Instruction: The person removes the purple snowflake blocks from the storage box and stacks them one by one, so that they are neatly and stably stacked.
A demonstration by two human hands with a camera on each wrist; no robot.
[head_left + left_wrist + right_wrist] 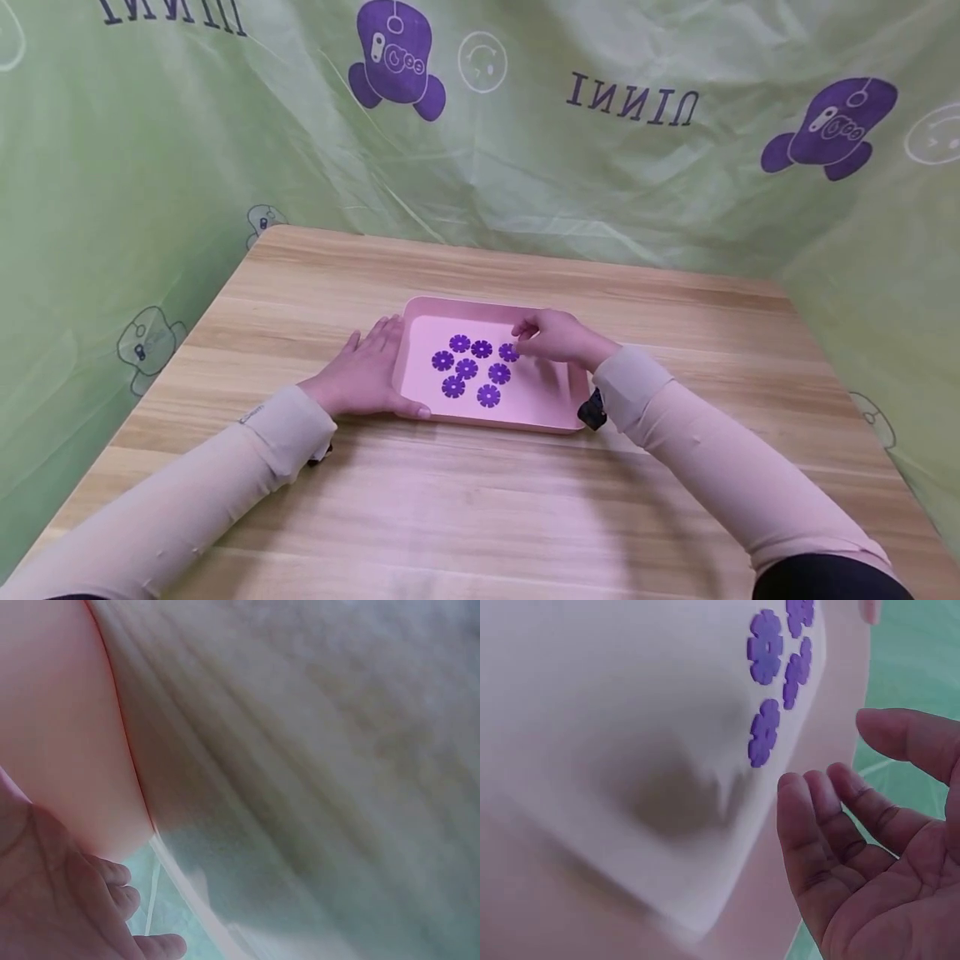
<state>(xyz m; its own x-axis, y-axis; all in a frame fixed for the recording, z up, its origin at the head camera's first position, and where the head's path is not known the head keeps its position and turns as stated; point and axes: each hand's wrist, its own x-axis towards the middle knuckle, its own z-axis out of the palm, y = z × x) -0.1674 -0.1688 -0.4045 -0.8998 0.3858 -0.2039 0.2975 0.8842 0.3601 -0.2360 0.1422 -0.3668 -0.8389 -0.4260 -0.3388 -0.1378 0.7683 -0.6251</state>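
Note:
A shallow pink tray (pixel 538 402) lies on the table with several purple, notched, flower-shaped discs (pixel 466 369) spread flat over its left and middle part. My left hand (pixel 366 373) rests along the tray's left wall, fingers stretched out toward the far corner and thumb on the near rim. Over the right half of the tray hovers my right hand (pixel 561 336), its fingertips close to the rightmost disc (pixel 508 352). In the right wrist view the thumb (pixel 907 739) stands apart from the loosely bent fingers (pixel 799 825), and nothing is between them.
The tray sits mid-way on a light wood-grain table (pixel 480 517). A green printed curtain (pixel 525 183) hangs behind the table and along both sides. Each wrist carries a small black device, such as the one at the right cuff (pixel 592 410).

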